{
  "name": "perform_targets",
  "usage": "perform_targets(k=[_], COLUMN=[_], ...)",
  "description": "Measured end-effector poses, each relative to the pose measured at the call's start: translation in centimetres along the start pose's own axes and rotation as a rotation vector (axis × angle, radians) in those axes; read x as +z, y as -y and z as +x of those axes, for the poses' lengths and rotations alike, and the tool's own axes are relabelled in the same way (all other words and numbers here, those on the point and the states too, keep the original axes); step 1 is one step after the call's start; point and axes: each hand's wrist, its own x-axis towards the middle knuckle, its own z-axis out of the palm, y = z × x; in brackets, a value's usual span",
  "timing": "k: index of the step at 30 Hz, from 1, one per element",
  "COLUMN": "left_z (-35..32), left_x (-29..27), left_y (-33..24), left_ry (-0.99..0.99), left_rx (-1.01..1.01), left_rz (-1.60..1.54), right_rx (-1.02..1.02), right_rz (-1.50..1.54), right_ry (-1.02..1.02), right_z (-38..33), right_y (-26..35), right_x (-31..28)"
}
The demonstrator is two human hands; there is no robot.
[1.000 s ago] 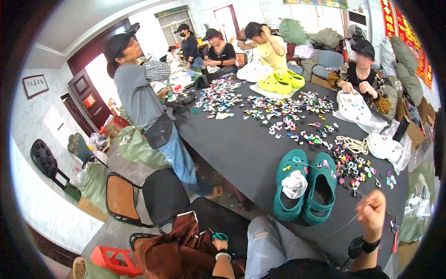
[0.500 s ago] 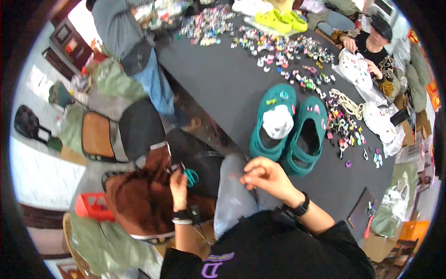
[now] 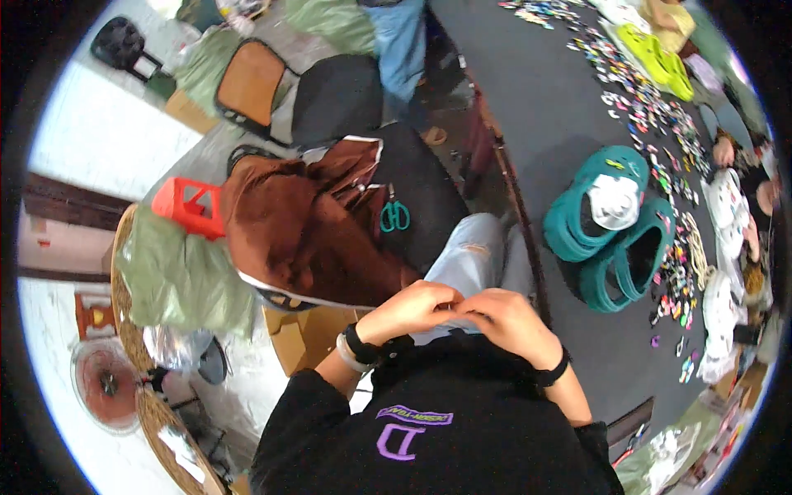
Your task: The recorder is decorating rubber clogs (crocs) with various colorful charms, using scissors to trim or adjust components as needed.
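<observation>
Left hand [image 3: 421, 309] meets right hand [image 3: 511, 323], fingers bent, grasp unclear; 2 teal clogs [image 3: 571, 221], well apart, sit near the table edge [image 3: 516, 140].

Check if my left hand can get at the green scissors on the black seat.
Probably yes: the scissors lie ahead of your left hand, beside the brown cloth, handles uncovered. That hand's fingers meet your right hand, though, so it would need to come away first.

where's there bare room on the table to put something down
Bare tabletop shows above the teal clogs, left of the colourful charms, and below the clogs, beside the right hand. Crowded: right of the clogs, with charms, rope and white shoes.
</observation>
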Motion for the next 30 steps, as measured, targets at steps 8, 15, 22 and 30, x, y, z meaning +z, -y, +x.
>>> perform_targets(k=[8, 15, 22, 30], left_z=[-15.5, -31.2, -27.4, -28.6], left_x=[7.7, 18.0, 22.4, 22.9], left_y=[18.7, 33.6, 40.6, 45.1], left_ry=[-0.441, -1.284, -1.342, -1.249], left_rx=[-0.376, -1.138, -1.246, -1.216], left_rz=[-0.263, -0.634, -0.374, -1.221], right_rx=[0.271, 0.366, 0.448, 0.419], right_rz=[0.137, 0.128, 0.031, 0.125], right_ry=[-0.192, -0.213, -0.297, -0.415], right_z=[-1.0, -1.7, -2.2, -5.3], right_y=[-1.0, -1.4, 0.2, 2.8], right_x=[-1.3, -3.5, -4.3, -8.0])
